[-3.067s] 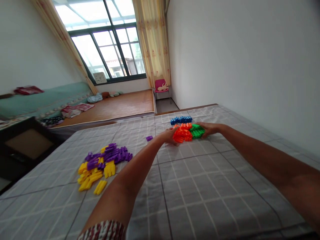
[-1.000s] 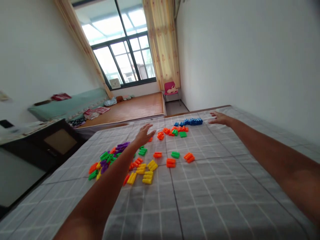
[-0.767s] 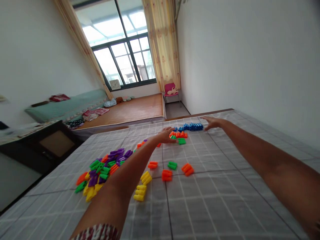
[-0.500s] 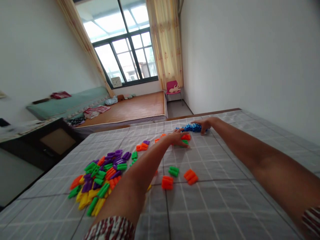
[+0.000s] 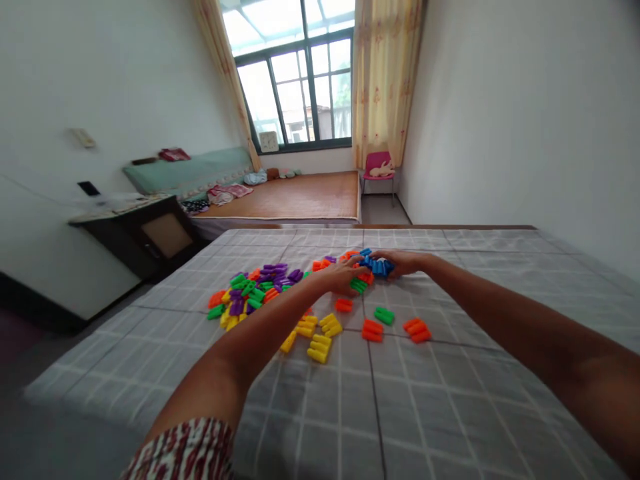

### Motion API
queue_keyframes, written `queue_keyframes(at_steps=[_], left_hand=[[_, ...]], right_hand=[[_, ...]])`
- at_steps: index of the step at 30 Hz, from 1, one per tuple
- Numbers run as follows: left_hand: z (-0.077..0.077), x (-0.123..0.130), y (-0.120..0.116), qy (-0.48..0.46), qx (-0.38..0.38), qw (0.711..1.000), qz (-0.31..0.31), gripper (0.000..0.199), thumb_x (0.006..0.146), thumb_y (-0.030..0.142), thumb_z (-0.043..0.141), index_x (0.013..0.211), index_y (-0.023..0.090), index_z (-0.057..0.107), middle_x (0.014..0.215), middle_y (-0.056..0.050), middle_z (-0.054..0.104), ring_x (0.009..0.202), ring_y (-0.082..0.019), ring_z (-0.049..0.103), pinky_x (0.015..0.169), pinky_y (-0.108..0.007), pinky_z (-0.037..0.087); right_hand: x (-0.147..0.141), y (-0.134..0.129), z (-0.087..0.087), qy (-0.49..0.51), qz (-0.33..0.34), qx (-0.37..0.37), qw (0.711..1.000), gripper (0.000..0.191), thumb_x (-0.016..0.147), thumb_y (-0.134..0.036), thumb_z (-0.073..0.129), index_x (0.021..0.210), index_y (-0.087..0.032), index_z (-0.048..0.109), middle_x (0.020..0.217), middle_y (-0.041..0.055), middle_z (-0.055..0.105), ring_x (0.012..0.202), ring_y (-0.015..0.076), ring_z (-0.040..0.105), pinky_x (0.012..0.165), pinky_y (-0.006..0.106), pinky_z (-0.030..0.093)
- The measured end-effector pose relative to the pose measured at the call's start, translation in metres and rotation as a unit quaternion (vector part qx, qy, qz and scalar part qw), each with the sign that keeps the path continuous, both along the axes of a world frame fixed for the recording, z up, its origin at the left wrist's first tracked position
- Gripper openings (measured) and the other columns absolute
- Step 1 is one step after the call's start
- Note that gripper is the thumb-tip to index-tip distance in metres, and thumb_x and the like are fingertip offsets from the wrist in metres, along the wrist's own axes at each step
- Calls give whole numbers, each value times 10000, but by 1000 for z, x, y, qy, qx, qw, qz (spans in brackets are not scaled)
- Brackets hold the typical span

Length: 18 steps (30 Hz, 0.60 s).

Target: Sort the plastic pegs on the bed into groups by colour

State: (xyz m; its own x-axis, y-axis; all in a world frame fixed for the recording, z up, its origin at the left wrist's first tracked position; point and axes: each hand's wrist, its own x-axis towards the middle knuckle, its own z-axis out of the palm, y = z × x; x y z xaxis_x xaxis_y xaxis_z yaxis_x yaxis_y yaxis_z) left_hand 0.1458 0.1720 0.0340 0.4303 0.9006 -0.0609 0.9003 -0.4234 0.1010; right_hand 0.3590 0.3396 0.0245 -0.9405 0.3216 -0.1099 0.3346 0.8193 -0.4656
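Note:
Blue plastic pieces [image 5: 379, 267] form a small bunch near the far side of the checked cloth [image 5: 450, 400]. My right hand [image 5: 400, 262] is closed round the right end of that bunch. My left hand [image 5: 346, 276] lies with fingers spread at its left side, over orange pieces and beside a green piece [image 5: 359, 285]. Under and past my left forearm is a large pile of purple pieces [image 5: 274, 270], green, orange and yellow ones. Closer to me lie yellow pieces [image 5: 319, 348], orange pieces [image 5: 373, 331] and a green one [image 5: 385, 315].
Beyond the far edge is a low bed [image 5: 310, 193] with cloths on it. A dark cabinet [image 5: 165, 233] stands at the left, and a pink chair [image 5: 379, 163] is near the curtain. A white wall [image 5: 525, 120] runs along the right.
The view has shifted, bringing more yellow pieces into sight. My right hand has drawn the blue bunch closer to my left hand, and the bunch looks more compact.

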Motion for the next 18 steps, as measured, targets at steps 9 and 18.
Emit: queue_keyframes(at_steps=[9, 18], left_hand=[[19, -98, -112, 7, 77, 985, 152, 455, 762, 332, 635, 1212, 280, 588, 1542, -57, 278, 1304, -328, 441, 1033, -449, 430], [14, -196, -181, -122, 200, 922, 308, 219, 842, 257, 516, 949, 197, 698, 1304, -87, 543, 1185, -226, 538, 1052, -364, 423]], right_hand=[[-148, -112, -9, 149, -9, -101, 984, 849, 602, -315, 814, 1362, -277, 438, 1254, 78, 590, 1104, 273, 581, 897, 403, 507], [-258, -184, 29, 119, -27, -187, 975, 584, 791, -375, 688, 1337, -300, 496, 1029, 26, 676, 755, 163, 622, 625, 301, 563]])
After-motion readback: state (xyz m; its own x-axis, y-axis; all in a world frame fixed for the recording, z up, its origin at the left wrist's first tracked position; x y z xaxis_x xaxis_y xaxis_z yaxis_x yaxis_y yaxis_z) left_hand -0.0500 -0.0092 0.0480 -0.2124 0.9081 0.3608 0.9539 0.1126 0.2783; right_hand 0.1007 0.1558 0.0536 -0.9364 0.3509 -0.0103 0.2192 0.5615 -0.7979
